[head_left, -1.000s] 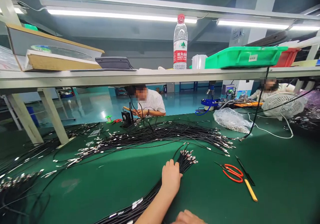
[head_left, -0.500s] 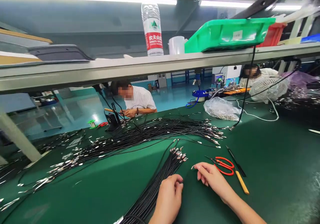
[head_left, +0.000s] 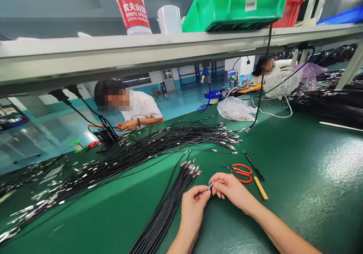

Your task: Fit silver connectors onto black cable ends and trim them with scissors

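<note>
Meeting above the desk (head_left: 306, 193), the fingers (head_left: 205, 195) of the left hand (head_left: 190, 210) and right hand (head_left: 232, 189) are found clamped together on one small metal tip (head_left: 210, 186); whether a cable is attached cannot be confirmed, most of the piece being covered. Just beside the left hand, a bundle of black cables (head_left: 168, 212) is laid across the desk, its metal ends (head_left: 192, 168) grouped and free of the fingers. Near the right hand, red-handled scissors (head_left: 241, 167), a slim dark tool (head_left: 254, 167) and a yellow handle (head_left: 260, 188) are noted, none in use. Farther out, a larger spread of cables (head_left: 170, 142) is seen. Progress is judged partial: one piece is in hand, apparently unfinished, and finished cables cannot be told from untreated ones.
</note>
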Demonstrator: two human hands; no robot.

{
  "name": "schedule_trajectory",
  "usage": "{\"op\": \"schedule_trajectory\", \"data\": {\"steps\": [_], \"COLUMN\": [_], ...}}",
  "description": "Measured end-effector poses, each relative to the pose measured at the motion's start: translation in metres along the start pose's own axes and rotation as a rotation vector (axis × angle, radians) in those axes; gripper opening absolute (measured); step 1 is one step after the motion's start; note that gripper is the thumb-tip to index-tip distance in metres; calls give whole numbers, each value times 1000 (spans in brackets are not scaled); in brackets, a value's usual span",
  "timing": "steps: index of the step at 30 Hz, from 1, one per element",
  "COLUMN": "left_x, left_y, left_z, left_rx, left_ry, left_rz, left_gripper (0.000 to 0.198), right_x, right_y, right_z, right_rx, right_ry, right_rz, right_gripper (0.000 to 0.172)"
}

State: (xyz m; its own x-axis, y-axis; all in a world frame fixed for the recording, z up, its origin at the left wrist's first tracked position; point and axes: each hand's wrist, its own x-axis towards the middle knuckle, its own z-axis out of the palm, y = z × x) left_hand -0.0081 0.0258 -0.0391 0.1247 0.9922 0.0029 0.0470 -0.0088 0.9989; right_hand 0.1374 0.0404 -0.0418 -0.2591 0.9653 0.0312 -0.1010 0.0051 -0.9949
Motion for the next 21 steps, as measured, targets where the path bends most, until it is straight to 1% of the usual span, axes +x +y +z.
{"op": "schedule_trajectory", "data": {"steps": [5, 8, 14, 17, 19, 21], "left_x": [0, 1, 0, -1, -2, -2], "left_y": [-8, -12, -14, -13, -12, -11], "left_z": [-3, -2, 2, 1, 0, -1], "left_rx": [116, 162, 71, 46, 4, -30], "left_ry": [83, 113, 143, 100, 47, 2], "left_rz": [43, 38, -28, -49, -74, -96], "left_gripper": [20, 17, 15, 11, 14, 19], "right_x": [-4, -5, -3, -3, -4, -5], "right_y": [0, -1, 9, 10, 8, 7], "right_z": [-1, -2, -5, -4, -2, -2], "right_rx": [-48, -107, -191, -341, -445, -494], "right_ry": [-60, -63, -11, 28, 54, 69], "right_rz": [-55, -51, -18, -65, -103, -118], "right_gripper": [21, 19, 24, 22, 25, 30]}}
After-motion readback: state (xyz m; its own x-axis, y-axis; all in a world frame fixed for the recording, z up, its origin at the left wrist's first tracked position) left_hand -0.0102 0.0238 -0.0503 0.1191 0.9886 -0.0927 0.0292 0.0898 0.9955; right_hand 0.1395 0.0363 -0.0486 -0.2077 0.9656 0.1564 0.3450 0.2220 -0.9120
